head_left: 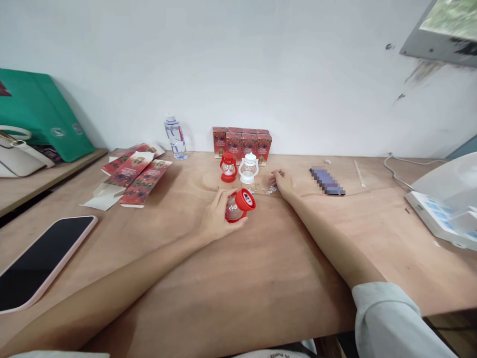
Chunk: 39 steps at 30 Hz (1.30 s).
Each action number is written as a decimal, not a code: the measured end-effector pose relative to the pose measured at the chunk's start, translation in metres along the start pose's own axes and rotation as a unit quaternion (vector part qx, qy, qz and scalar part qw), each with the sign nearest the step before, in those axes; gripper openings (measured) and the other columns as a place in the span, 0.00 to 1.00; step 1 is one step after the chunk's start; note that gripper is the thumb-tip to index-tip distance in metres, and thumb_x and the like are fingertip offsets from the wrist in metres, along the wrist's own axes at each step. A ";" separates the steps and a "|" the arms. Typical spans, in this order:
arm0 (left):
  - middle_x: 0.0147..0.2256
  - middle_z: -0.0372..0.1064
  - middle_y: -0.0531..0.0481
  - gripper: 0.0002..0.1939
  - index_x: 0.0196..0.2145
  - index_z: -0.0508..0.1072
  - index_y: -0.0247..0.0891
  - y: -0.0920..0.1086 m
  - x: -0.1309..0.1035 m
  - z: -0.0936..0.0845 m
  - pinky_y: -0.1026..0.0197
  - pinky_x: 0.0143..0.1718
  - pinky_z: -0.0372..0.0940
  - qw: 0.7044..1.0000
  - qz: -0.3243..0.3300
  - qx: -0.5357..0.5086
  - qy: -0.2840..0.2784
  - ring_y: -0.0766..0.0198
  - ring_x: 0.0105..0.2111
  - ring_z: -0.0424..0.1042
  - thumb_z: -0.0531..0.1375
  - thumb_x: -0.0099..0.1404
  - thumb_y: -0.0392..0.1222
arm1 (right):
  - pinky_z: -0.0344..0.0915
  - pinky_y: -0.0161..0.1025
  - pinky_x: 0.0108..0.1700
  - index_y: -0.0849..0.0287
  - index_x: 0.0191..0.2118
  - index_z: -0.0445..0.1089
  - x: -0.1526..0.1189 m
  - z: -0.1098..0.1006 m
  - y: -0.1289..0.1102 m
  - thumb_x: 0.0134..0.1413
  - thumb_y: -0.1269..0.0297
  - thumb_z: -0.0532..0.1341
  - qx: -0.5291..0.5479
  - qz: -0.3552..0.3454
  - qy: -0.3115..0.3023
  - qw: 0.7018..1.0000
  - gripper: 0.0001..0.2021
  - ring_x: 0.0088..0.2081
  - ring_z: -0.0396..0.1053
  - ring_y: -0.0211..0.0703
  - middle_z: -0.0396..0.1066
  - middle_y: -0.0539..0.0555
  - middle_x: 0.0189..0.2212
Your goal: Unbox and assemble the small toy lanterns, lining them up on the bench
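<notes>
Near edge of the wooden tabletop (242,283): at far left lies a pink-cased smartphone (48,261), dark screen upward. Centre: the left hand (217,217) is wrapped around a red miniature lantern (241,203), held tilted, its round base turned to the right. Slightly beyond, the right hand (283,183) has loosely bent fingers beside small white pieces (273,189); whether it pinches any cannot be told. Behind the held lantern, a second red lantern (228,169) and a white lantern (248,169) stand upright, side by side. Rearmost, red printed boxes (242,144) stand grouped near the wall (238,74).
</notes>
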<state>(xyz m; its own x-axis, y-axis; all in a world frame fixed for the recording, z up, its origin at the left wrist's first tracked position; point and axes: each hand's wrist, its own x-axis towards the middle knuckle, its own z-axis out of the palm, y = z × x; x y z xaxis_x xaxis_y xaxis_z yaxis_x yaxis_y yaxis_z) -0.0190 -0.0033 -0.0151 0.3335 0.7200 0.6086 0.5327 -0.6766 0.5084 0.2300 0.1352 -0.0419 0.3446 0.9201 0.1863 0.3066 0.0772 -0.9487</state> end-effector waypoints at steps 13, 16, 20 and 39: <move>0.49 0.62 0.43 0.33 0.53 0.57 0.39 0.002 -0.001 0.000 0.51 0.48 0.66 1.000 0.006 0.012 -0.017 0.54 0.48 0.68 0.64 0.52 0.45 | 0.64 0.42 0.47 0.58 0.33 0.65 -0.035 -0.011 0.009 0.50 0.62 0.52 0.004 -0.017 0.062 0.998 0.08 0.42 0.69 0.44 0.71 0.56 0.36; 0.49 0.62 0.43 0.33 0.54 0.56 0.39 0.001 -0.002 0.002 0.52 0.48 0.66 0.999 0.010 0.024 -0.019 0.54 0.49 0.68 0.64 0.53 0.46 | 0.63 0.44 0.50 0.57 0.38 0.65 -0.055 -0.009 0.006 0.51 0.59 0.55 -0.001 -0.030 0.039 0.999 0.10 0.46 0.68 0.46 0.70 0.57 0.42; 0.50 0.62 0.42 0.34 0.55 0.56 0.39 0.002 -0.004 0.004 0.53 0.43 0.69 0.996 -0.004 0.078 -0.040 0.53 0.48 0.69 0.63 0.53 0.48 | 0.63 0.47 0.52 0.59 0.45 0.63 -0.087 -0.009 -0.004 0.53 0.58 0.56 -0.001 -0.055 0.013 0.998 0.15 0.51 0.65 0.48 0.65 0.62 0.50; 0.52 0.62 0.41 0.34 0.55 0.55 0.40 0.002 -0.004 0.004 0.53 0.42 0.70 0.988 0.007 0.139 -0.073 0.52 0.48 0.70 0.62 0.54 0.49 | 0.70 0.44 0.44 0.54 0.47 0.69 -0.144 -0.025 -0.031 0.61 0.69 0.51 -0.107 -0.478 -0.154 0.858 0.13 0.42 0.72 0.44 0.73 0.57 0.40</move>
<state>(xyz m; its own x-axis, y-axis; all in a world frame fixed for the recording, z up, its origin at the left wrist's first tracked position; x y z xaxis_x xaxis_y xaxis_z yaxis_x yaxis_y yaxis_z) -0.0161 -0.0068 -0.0188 0.4406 0.7395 0.5090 0.7130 -0.6328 0.3020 0.1929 -0.0087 -0.0331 -0.3958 0.5365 0.7453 0.4867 0.8108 -0.3252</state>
